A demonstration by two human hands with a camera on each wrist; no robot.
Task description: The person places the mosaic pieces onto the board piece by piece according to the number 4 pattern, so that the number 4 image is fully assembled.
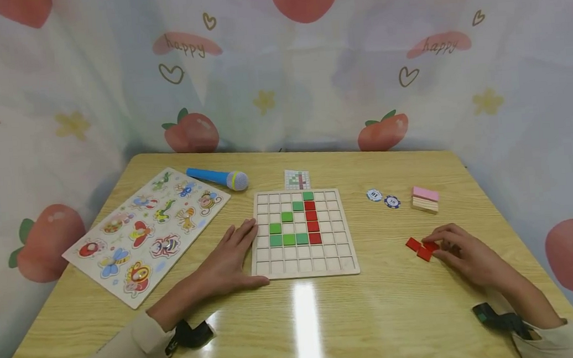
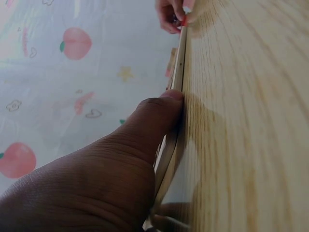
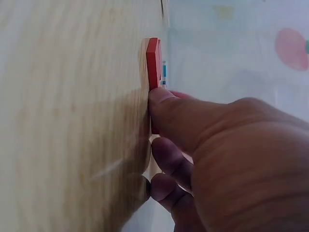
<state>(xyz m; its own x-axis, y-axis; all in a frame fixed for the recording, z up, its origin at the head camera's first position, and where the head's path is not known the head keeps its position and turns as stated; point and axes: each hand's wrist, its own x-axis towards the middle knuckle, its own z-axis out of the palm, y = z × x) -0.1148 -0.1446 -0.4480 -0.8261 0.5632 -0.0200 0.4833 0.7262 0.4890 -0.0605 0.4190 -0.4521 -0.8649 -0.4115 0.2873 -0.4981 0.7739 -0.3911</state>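
Observation:
My left hand point(image 1: 227, 261) lies along the left side of a wooden grid board point(image 1: 302, 261), fingers fairly straight at its edge and thumb at the near left corner. In the left wrist view that thumb point(image 2: 166, 101) presses against the board's rim. Green tiles point(image 1: 288, 240) in the board form a diagonal and a row, while red tiles point(image 1: 311, 216) form a column. To the right, my right hand point(image 1: 463, 252) pinches a red square tile point(image 1: 430, 245) low over the table. Two more red tiles point(image 1: 413, 244) lie beside its fingertips.
A small pattern card point(image 1: 297, 179) lies behind the board. At left are an insect puzzle board point(image 1: 145, 227) and a blue toy microphone point(image 1: 216, 176). Two round chips point(image 1: 383, 198) and a stack of pink and wooden blocks point(image 1: 425, 199) sit at the right back of the table point(image 1: 376, 317).

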